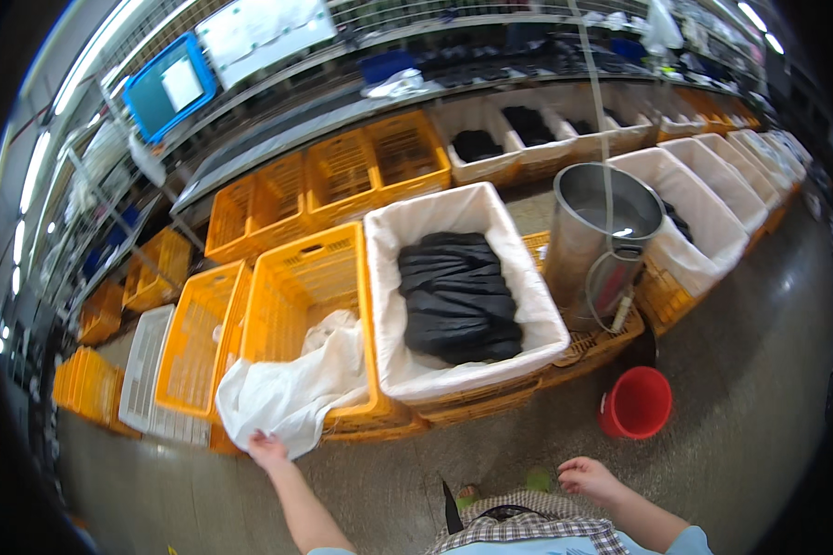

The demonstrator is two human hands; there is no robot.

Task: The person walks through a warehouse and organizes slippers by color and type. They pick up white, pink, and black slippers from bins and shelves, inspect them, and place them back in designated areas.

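Note:
My left hand (pixel 267 449) is closed at the lower edge of a white cloth (pixel 292 388). The cloth hangs over the front corner of a yellow crate (pixel 278 310), with part of it lying inside. To its right stands a crate with a white cloth liner (pixel 539 319), holding a folded stack of black fabric pieces (pixel 458 296). My right hand (pixel 590 478) hovers in front of me with its fingers curled in, and nothing shows in it. Its nearest object is a red bucket (pixel 637 403) on the floor.
A tall metal cylinder (pixel 588 268) with a handle stands on a low crate right of the black fabric. Yellow crates (pixel 342 171) line the back beneath a long rack (pixel 278 120). More lined crates (pixel 690 208) extend rightward; a white crate (pixel 148 370) stands left.

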